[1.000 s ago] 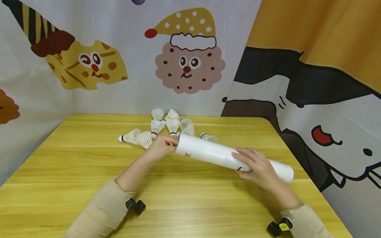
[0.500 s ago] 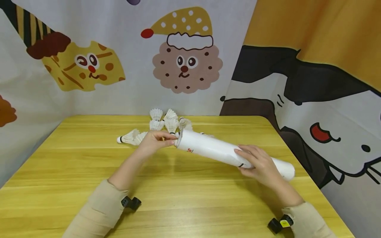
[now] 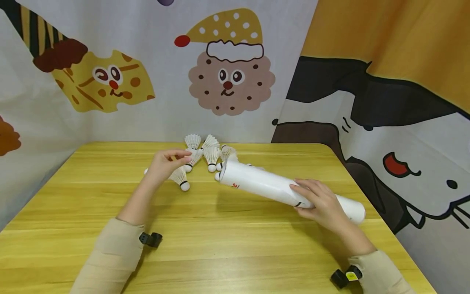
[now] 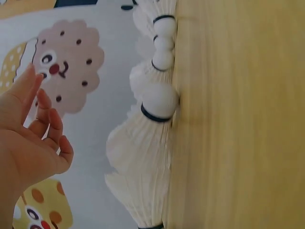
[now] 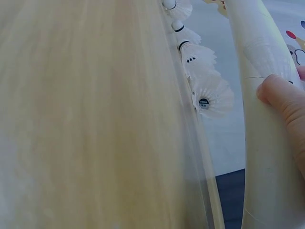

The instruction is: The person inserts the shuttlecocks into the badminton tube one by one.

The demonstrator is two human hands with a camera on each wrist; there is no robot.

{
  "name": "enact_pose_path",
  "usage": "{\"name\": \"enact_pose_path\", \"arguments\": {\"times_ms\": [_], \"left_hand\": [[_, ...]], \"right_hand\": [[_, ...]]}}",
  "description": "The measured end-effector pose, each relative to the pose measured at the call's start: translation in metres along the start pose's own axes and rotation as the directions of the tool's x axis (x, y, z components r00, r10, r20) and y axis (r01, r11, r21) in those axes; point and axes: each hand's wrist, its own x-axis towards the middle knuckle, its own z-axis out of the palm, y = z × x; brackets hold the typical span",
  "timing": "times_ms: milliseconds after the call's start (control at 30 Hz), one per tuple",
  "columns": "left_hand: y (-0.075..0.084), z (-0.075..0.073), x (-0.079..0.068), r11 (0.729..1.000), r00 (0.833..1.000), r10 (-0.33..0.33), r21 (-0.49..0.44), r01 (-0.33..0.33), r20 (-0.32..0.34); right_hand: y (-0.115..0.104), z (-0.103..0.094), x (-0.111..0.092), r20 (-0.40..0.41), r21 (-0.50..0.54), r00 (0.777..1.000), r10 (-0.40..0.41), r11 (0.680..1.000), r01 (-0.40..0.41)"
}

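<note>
My right hand (image 3: 321,202) grips a long white shuttlecock tube (image 3: 262,183), held tilted above the table with its open end up and to the left. A white cork tip (image 3: 217,176) pokes out of that end. My left hand (image 3: 163,165) is in the air, apart from the tube, near a shuttlecock (image 3: 180,178) lying on the table. In the left wrist view the left hand (image 4: 35,138) has its fingers loosely bent with nothing between them. The right wrist view has the right thumb (image 5: 281,98) lying along the tube.
Several white feather shuttlecocks (image 3: 211,157) lie in a cluster at the back of the wooden table (image 3: 235,253). One behind my left hand is mostly hidden. A printed cloth (image 3: 147,122) hangs behind the table's back edge.
My left hand has let go of the shuttlecock at the tube's mouth and moved left, away from it. The tube has stayed almost still in my right hand.
</note>
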Motion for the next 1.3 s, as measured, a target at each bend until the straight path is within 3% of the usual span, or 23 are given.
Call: {"name": "enact_pose_path", "arguments": {"times_ms": [133,333,500,633,900,1167,1300], "left_hand": [[0.012,-0.008,-0.005,0.996,0.997,0.064,0.057,-0.061,-0.045],[-0.007,-0.019,0.002,0.989,0.991,0.116,0.101,-0.109,-0.065],[-0.033,-0.027,0.01,0.986,0.997,0.074,0.152,-0.068,-0.031],[-0.042,-0.033,0.012,0.981,0.998,0.056,0.185,-0.053,-0.014],[-0.05,-0.038,0.01,0.972,0.999,0.052,0.228,-0.05,-0.003],[-0.056,-0.039,0.012,0.964,0.995,-0.086,0.256,0.071,0.046],[-0.056,-0.039,0.012,0.962,0.991,-0.117,0.257,0.097,0.064]], "right_hand": [[0.0,0.0,0.001,0.01,-0.005,1.0,-0.004,1.0,0.004],[-0.001,0.0,0.002,0.028,-0.005,1.0,0.003,1.0,-0.003],[-0.001,0.002,0.003,0.027,0.0,1.0,-0.003,1.0,0.003],[-0.001,0.002,0.003,0.031,0.003,1.0,-0.003,1.0,0.003],[-0.003,0.001,0.004,0.036,0.0,0.999,0.004,1.0,-0.004],[-0.002,0.0,0.003,0.04,-0.002,0.999,0.017,1.0,-0.017],[-0.003,-0.001,0.003,0.037,-0.004,0.999,0.013,1.0,-0.013]]}}
